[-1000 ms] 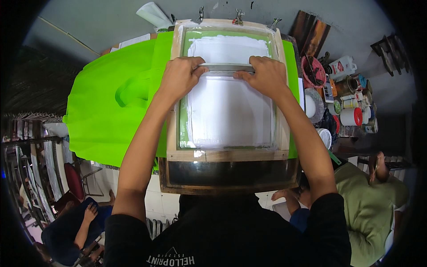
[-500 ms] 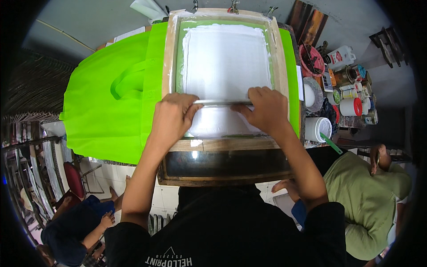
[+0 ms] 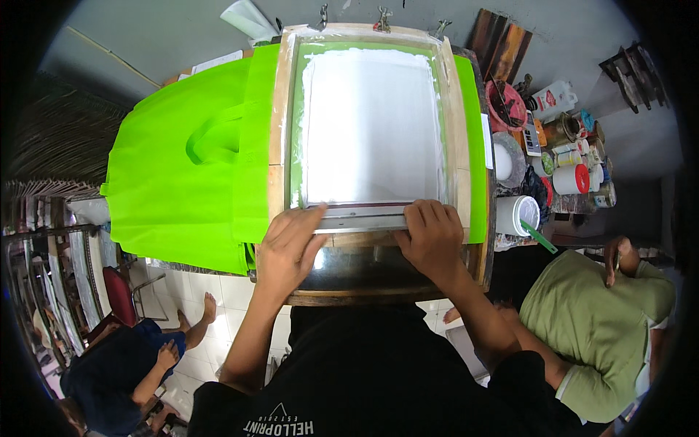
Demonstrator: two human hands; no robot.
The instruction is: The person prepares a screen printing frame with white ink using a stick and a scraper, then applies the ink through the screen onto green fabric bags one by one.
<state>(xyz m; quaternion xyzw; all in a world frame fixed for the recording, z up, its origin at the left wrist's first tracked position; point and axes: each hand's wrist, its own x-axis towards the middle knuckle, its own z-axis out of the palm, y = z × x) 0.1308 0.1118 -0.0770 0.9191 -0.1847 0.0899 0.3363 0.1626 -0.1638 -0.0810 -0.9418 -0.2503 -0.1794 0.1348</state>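
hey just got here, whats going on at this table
A person has both hands on a long silver-grey metal bar, the left hand at its left end and the right hand at its right. The bar is at the near end of a pale wooden rectangular frame, whose mesh carries a broad layer of white paste. The frame lies over bright green fabric, which shows on both sides.

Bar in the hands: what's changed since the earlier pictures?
The left hand and right hand have drawn the bar toward the person's body, from the far part of the frame to its near end. Neither let go. The frame and green bag stayed put.
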